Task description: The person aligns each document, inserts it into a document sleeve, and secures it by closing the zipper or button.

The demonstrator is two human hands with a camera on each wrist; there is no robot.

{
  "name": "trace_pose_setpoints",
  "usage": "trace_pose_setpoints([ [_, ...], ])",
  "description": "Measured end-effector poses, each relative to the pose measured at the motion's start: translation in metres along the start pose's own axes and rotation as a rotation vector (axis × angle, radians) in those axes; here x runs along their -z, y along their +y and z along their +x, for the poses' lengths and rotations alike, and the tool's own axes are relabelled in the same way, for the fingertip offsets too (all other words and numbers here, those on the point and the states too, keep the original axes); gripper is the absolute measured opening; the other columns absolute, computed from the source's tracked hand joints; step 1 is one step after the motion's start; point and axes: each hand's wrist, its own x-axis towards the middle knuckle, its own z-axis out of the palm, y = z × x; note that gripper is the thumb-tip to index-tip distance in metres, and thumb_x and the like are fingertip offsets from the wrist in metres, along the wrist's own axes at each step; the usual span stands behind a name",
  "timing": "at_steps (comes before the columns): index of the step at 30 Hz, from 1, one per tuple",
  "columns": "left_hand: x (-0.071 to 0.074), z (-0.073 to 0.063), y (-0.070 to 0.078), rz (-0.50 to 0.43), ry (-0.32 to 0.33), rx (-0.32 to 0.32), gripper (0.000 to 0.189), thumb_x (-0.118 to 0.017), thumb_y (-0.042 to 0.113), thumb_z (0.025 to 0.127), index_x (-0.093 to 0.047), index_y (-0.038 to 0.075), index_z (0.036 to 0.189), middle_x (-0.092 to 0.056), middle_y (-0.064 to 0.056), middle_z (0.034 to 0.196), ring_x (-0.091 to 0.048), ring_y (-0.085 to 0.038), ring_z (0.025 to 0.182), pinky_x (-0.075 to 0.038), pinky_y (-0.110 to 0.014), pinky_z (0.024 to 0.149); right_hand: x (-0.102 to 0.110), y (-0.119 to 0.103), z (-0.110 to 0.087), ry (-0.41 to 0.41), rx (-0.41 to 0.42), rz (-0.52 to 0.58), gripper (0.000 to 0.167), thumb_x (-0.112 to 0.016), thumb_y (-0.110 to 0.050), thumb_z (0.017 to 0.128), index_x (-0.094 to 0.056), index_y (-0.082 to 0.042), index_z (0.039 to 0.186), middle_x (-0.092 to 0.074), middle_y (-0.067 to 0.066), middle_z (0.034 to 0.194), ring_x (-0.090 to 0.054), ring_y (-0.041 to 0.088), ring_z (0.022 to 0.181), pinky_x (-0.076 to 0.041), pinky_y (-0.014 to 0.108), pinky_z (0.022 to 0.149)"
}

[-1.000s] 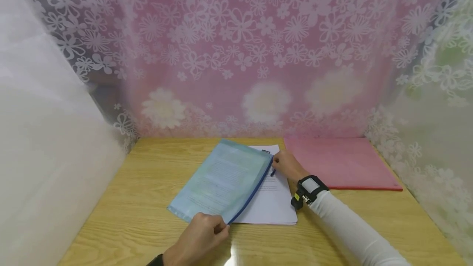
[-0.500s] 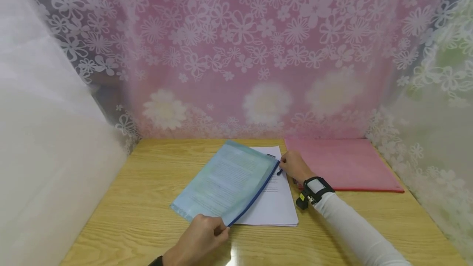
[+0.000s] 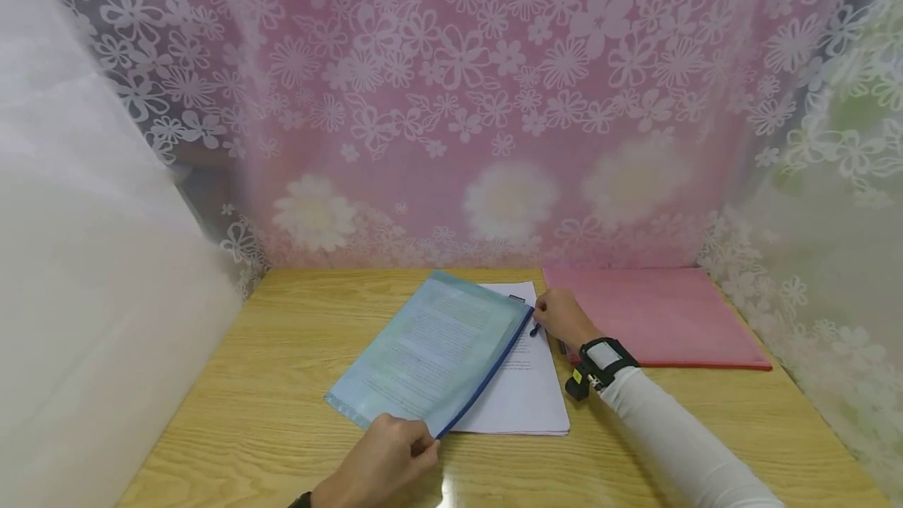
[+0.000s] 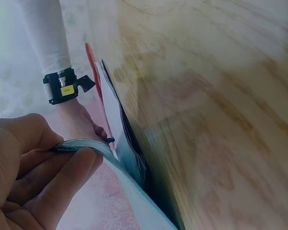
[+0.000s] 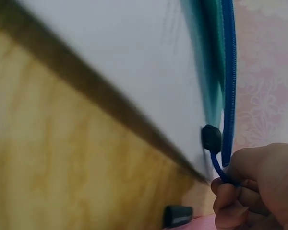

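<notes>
The left hand (image 3: 381, 457) pinches the blue folder's (image 3: 430, 351) near corner. The right hand (image 3: 567, 317) pinches its far right corner.

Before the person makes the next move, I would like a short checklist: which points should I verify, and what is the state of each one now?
1. Left hand pinches the near corner of the translucent blue plastic folder: ok.
2. Right hand holds the thin dark blue cord at the far end of the dark blue zipper: ok.
3. Zipper closed along its whole length: cannot tell.
4. Blue folder clear of the white printed papers: not ok, it covers part of them.
5. Pink plastic folder with red edge clear of the blue folder: ok, it lies to the right.
</notes>
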Motion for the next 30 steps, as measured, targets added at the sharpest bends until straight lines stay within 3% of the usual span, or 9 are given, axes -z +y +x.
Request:
trace_pose_setpoints([
  [10, -0.003, 0.002, 0.000, -0.021, 0.011, 0.020, 0.026, -0.078, -0.002, 0.079, -0.067, 0.014, 0.063, -0.063, 0.012, 0.058, -0.035, 0.020, 0.058, -0.039, -0.003, 0.051, -0.003, -0.004, -0.010, 0.010, -0.008, -0.090, 0.012, -0.067, -0.004, 0.093, -0.078, 0.000, 0.090, -0.072, 0.010, 0.082, -0.058, 0.013, 0.063, -0.045, 0.026, 0.052],
  [15, -0.005, 0.004, 0.002, -0.029, 0.003, 0.054, 0.023, -0.078, -0.001, 0.080, -0.069, 0.013, 0.064, -0.065, 0.011, 0.059, -0.036, 0.020, 0.057, -0.040, -0.004, 0.051, -0.001, -0.008, -0.015, 0.021, -0.018, -0.078, 0.014, -0.066, -0.006, 0.093, -0.072, -0.002, 0.081, -0.058, 0.003, 0.068, -0.052, 0.013, 0.054, -0.040, 0.026, 0.046],
  [19, -0.009, 0.005, 0.003, -0.030, 0.002, 0.050, 0.021, -0.079, 0.000, 0.081, -0.070, 0.012, 0.066, -0.065, 0.011, 0.060, -0.037, 0.020, 0.058, -0.040, -0.004, 0.051, 0.001, -0.015, -0.027, 0.020, -0.033, -0.055, 0.015, -0.066, -0.009, 0.093, -0.068, -0.004, 0.079, -0.049, 0.001, 0.066, -0.048, 0.012, 0.055, -0.037, 0.026, 0.046],
  [24, -0.012, 0.008, 0.003, -0.048, -0.022, 0.062, 0.019, -0.077, 0.001, 0.083, -0.073, 0.012, 0.069, -0.067, 0.009, 0.063, -0.039, 0.020, 0.059, -0.042, -0.004, 0.054, 0.001, -0.026, -0.043, -0.001, 0.002, -0.061, 0.017, -0.069, -0.015, 0.094, -0.076, -0.001, 0.089, -0.063, 0.003, 0.075, -0.054, 0.012, 0.066, -0.044, 0.024, 0.054],
  [30, -0.020, 0.019, 0.008, -0.053, -0.049, 0.064, 0.013, -0.076, 0.006, 0.090, -0.078, 0.009, 0.077, -0.072, 0.009, 0.069, -0.044, 0.017, 0.062, -0.042, -0.004, 0.057, 0.001, -0.040, -0.064, -0.076, -0.050, 0.027, 0.017, -0.072, -0.019, 0.093, -0.081, -0.004, 0.092, -0.071, 0.001, 0.081, -0.057, 0.011, 0.068, -0.047, 0.024, 0.056],
])
